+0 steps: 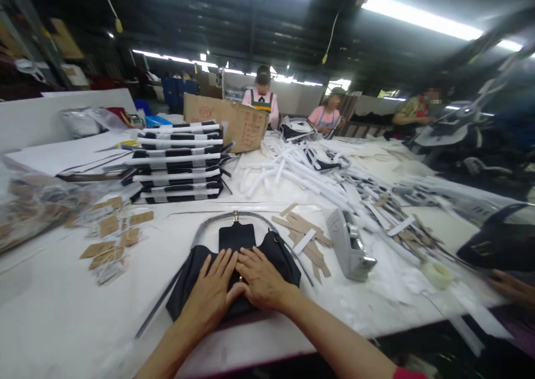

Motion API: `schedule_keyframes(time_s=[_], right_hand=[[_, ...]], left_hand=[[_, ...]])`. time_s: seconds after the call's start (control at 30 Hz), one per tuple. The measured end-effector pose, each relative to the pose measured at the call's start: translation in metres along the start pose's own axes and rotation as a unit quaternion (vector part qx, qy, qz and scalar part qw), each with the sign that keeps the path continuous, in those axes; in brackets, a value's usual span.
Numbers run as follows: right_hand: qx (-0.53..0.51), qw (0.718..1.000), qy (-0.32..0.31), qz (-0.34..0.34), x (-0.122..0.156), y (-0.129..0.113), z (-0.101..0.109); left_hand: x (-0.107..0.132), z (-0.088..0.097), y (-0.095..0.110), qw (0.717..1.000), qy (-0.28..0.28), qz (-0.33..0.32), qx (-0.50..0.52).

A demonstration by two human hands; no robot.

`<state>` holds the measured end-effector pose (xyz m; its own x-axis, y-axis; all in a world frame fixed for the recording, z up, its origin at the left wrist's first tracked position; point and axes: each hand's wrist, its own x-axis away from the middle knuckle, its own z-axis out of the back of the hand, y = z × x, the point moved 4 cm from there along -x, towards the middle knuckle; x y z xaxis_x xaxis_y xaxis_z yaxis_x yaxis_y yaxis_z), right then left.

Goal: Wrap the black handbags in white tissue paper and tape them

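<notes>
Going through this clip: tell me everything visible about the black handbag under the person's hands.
The black handbag looks soft, smooth and leather-like. It lies on the white table near the person's edge. Its flap points away from the person, with a gold-coloured clasp at the far end. A greyish handle arches beyond it, and a dark strap trails off to the left. The left hand and right hand rest flat on its body, hiding much of it.

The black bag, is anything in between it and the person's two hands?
Nothing that I can see: the left hand and right hand lie right on the black bag. The gray tape dispenser stands apart, to the right.
</notes>
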<state>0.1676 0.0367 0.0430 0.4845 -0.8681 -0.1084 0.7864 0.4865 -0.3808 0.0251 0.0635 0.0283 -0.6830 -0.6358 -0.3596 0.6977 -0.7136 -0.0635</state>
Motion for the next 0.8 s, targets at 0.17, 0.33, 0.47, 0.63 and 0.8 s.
schedule_keyframes(time_s=[0.17, 0.33, 0.47, 0.63, 0.8], right_hand=[[-0.027, 0.999, -0.046, -0.01, -0.012, -0.006, 0.022], [-0.053, 0.997, -0.037, -0.03, -0.065, -0.036, 0.074], [-0.07, 0.997, -0.022, 0.032, -0.124, -0.063, 0.073], [-0.233, 0.968, -0.088, 0.039, -0.17, -0.052, 0.01], [-0.396, 0.917, 0.0, -0.053, -0.193, -0.009, -0.038]], left_hand=[[0.018, -0.029, -0.007, 0.999, 0.034, 0.0, -0.015], [0.012, -0.018, -0.003, 0.999, -0.019, 0.016, 0.031], [0.012, -0.019, -0.006, 0.997, -0.027, 0.05, 0.057], [0.021, -0.03, -0.002, 0.998, 0.017, 0.031, 0.056], [0.001, -0.058, -0.007, 0.995, 0.096, 0.037, -0.019]])
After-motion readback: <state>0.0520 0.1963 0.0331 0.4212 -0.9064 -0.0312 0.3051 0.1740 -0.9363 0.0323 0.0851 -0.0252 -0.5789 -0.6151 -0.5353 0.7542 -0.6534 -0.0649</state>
